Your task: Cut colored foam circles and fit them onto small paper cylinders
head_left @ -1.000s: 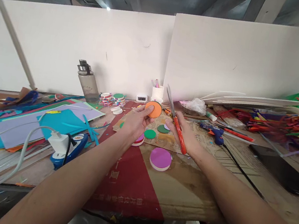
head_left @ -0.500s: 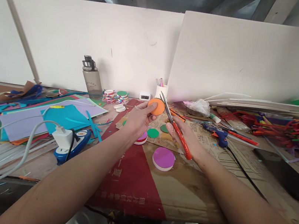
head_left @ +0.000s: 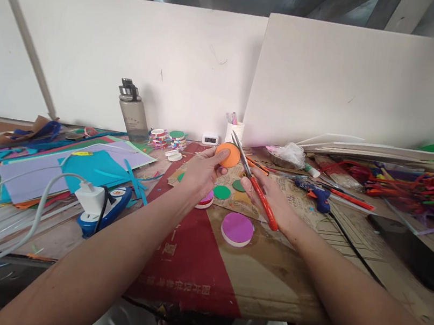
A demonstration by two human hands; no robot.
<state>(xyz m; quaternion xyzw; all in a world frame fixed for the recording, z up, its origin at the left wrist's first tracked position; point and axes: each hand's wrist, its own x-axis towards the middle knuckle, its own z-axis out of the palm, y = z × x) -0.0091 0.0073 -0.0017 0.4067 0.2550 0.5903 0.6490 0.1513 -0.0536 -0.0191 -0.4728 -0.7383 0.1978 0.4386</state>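
Observation:
Between the thumb and fingers of my left hand [head_left: 204, 169] is an orange disc [head_left: 228, 155], its flat face turned toward me. My right hand [head_left: 264, 191] grips a pair of scissors [head_left: 262, 199] with red handles, the blades pointing up and left beside the disc's right edge. Whether the blades touch the disc I cannot tell. Below the hands lies a purple-topped disc [head_left: 237, 228] with a white side. Another purple and red disc [head_left: 205, 200] is partly hidden by my left hand. Green discs [head_left: 221, 192] lie flat on the cardboard behind.
Coloured paper sheets [head_left: 39, 179] and a blue power strip [head_left: 116, 204] with a white plug occupy the left. A bottle [head_left: 133, 117], small clock [head_left: 210, 139] and pen cup [head_left: 234, 131] stand along the back. To the right are a glue gun [head_left: 320, 198] and a black phone-like slab [head_left: 411, 251].
The orange disc has shifted very slightly right in my left hand, closer to the scissor blades. My right hand keeps nearly the same position.

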